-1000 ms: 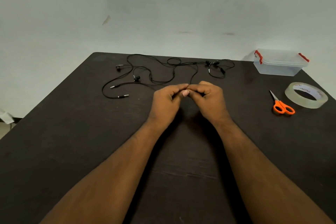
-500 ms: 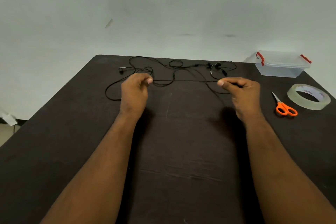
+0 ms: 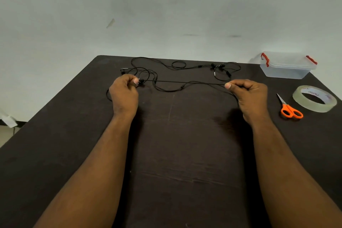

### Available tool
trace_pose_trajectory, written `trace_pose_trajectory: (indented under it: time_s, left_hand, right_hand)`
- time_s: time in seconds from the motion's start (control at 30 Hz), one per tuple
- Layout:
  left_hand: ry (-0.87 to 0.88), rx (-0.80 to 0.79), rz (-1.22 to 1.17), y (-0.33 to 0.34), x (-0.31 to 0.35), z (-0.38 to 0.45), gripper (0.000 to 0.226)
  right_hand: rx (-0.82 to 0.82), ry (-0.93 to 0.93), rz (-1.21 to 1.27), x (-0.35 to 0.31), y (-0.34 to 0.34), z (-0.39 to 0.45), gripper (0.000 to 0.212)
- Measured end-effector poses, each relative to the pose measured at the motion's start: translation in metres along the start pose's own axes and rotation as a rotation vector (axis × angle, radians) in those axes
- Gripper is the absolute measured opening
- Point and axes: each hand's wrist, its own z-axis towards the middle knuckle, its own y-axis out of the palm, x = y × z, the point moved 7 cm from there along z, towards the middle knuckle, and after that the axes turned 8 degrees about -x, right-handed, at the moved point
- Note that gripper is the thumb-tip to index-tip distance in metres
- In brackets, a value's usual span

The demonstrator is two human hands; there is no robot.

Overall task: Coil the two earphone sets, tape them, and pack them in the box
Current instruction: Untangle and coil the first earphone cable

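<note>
Two black earphone sets lie tangled across the far part of the dark table (image 3: 175, 153). My left hand (image 3: 125, 94) pinches one earphone cable (image 3: 185, 82) near its left end. My right hand (image 3: 248, 96) pinches the same cable farther right. Between the two hands that cable runs taut and straight, just above the table. The other loose earphone loops (image 3: 178, 65) and earbuds (image 3: 217, 66) rest behind it. A clear plastic box (image 3: 286, 66) with red latches and its lid on stands at the far right. A clear tape roll (image 3: 314, 98) lies in front of the box.
Orange-handled scissors (image 3: 289, 109) lie just left of the tape roll, near my right hand. A pale wall rises behind the table's far edge. The floor shows past the table's left edge.
My hands were together at the middle of the table a second ago. They have moved apart to left and right, drawing the cable straight between them.
</note>
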Motion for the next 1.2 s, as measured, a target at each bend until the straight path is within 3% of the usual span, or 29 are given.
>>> trace_pose_trajectory:
  time_s: [0.1,0.2,0.27,0.33,0.43,0.5,0.73,0.83,0.97,1.2]
  left_hand:
    - [-0.018,0.006,-0.025,0.003,0.002,-0.004,0.011]
    - [0.102,-0.011,0.086,0.016,0.029,-0.014,0.037]
    - [0.309,-0.101,0.031,0.035,0.06,-0.029,0.045]
    - [0.391,-0.292,-0.137,0.061,0.077,-0.048,0.043]
    - [0.193,-0.531,-0.349,0.089,0.071,-0.064,0.039]
    - [0.136,-0.565,-0.374,0.093,0.065,-0.062,0.029]
    - [0.282,-0.456,-0.138,0.074,0.064,-0.043,0.002]
    - [0.157,-0.319,-0.107,0.053,0.041,-0.023,0.008]
    - [-0.075,-0.136,-0.14,0.016,-0.007,0.003,0.023]
    - [-0.125,-0.042,-0.107,0.001,-0.016,0.008,0.03]
  right_hand:
    - [0.022,0.013,0.006,-0.001,0.002,-0.002,0.018]
    - [0.0,0.013,-0.014,-0.005,0.025,-0.008,0.021]
    - [-0.088,-0.039,-0.117,-0.011,0.053,-0.014,0.021]
    - [-0.172,-0.083,-0.17,-0.017,0.076,-0.019,0.017]
    - [-0.218,-0.112,-0.168,-0.02,0.084,-0.019,0.013]
    - [-0.238,-0.122,-0.153,-0.02,0.084,-0.02,0.012]
    - [-0.313,-0.096,-0.164,-0.016,0.086,-0.019,0.015]
    - [-0.265,-0.042,-0.149,-0.009,0.065,-0.012,0.017]
    - [-0.32,-0.016,-0.239,-0.003,0.046,-0.007,0.012]
    - [-0.261,-0.056,-0.311,-0.006,0.03,-0.003,0.014]
